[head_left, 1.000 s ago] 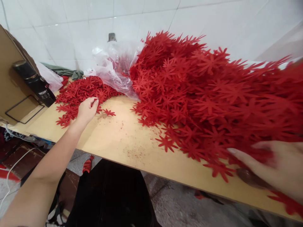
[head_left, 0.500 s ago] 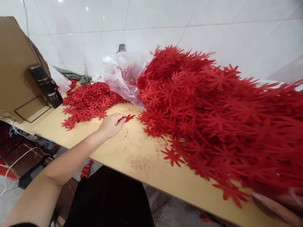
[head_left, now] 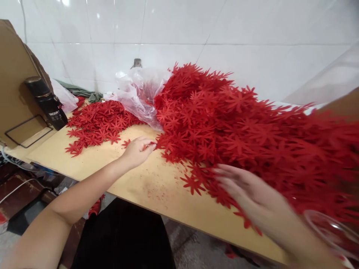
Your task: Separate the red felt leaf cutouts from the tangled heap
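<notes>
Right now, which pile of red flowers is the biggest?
The heap to the right of the cloudy plastic bag; it stands taller and spreads wider than the pile near the black flask.

The large pile point(head_left: 241, 138) lies on the right of the counter point(head_left: 165, 198), the smaller pile point(head_left: 101, 121) on the left. Between them lies the plastic bag point(head_left: 140, 93).

Black clothing point(head_left: 123, 235) (plain), one red shoe point(head_left: 94, 209).

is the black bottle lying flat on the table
No, the black bottle stands, leaning a little in this view, beside the cardboard.
</notes>
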The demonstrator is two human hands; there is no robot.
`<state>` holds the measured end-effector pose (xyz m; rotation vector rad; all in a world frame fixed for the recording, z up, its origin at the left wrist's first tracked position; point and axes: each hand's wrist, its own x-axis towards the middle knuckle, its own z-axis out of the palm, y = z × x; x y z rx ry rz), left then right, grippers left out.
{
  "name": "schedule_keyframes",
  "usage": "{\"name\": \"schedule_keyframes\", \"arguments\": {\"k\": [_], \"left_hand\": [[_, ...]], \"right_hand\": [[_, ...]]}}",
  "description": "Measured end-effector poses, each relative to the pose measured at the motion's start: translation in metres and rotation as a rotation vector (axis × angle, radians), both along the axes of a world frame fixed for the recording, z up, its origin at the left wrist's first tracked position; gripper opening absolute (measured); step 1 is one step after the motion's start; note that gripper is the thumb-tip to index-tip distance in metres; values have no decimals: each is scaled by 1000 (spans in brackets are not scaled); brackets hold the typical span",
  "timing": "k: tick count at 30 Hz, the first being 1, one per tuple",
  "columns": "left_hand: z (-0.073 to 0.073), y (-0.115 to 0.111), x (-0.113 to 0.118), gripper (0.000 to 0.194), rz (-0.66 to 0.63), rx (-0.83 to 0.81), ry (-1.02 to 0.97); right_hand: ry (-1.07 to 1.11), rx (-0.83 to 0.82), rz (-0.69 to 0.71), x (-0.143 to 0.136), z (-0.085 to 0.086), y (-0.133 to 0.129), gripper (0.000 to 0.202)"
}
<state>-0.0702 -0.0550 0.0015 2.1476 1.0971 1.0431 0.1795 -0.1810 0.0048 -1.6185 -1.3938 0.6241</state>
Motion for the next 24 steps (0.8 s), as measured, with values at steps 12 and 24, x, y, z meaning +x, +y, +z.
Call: {"name": "schedule_keyframes", "arguments": {"k": [12,24], "left_hand": [[-6,-33,14,19,-213,429,261],[-12,-33,23,16,-182,632,420]], "right_hand": [[1201,-119,100,-103,-13,65,41],[1172,17,-51,-107,-22,66,19]]}}
